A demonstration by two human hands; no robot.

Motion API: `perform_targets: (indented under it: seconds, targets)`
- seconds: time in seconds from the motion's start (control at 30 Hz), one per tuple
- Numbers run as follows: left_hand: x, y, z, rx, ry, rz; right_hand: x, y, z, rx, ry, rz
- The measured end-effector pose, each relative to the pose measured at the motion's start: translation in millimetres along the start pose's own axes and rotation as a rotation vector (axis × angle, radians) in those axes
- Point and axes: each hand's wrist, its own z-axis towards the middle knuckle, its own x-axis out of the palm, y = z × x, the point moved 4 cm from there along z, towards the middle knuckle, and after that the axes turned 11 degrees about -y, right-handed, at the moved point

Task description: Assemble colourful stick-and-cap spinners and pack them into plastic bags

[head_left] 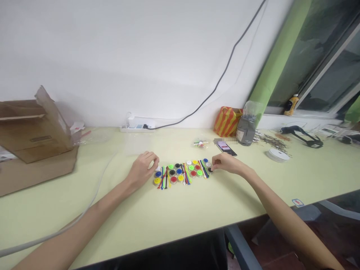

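While half closed, left hand [142,168] just beside the coloured round caps [180,172] at 9 o'clock, nothing visible in it. At 3 o'clock, right hand [226,163] nearly pinched on a dark cap [210,170], grip impossible to tell. Coloured strips [165,179] between caps on the tabletop [180,217]; phone [226,148] at 1 o'clock.

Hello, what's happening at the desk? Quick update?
Left hand: beside the rows of round tubs with coloured lids. Right hand: fingers at a black-lidded tub. Coloured plastic strips lie between the tubs.
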Motion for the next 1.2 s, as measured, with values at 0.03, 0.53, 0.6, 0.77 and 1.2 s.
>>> perform_targets:
  seconds: [0.03, 0.53, 0.6, 0.77, 1.2]
  targets:
    - [-0.3, 0.5, 0.1, -0.001, -0.004, 0.004, -3.6, -0.7, 2.5, -0.008, -0.030, 0.017]
    - [-6.1, 48.0, -1.6, -0.204, -0.032, 0.105, 10.5, 52.4, 66.4, -0.370, -0.833, 0.079]
    - [-6.5, 57.6, -2.3, -0.236, -0.043, 0.127, 20.5, 41.0, 63.0, -0.353, -0.816, 0.013]
    - [-7.0, 77.1, -4.1, -0.294, -0.040, 0.155, 23.0, 2.5, 57.5, -0.124, -0.871, 0.049]
    - [-14.6, 91.3, -5.1, -0.374, 0.009, 0.292, 21.2, -14.8, 56.8, 0.085, -0.826, 0.074]
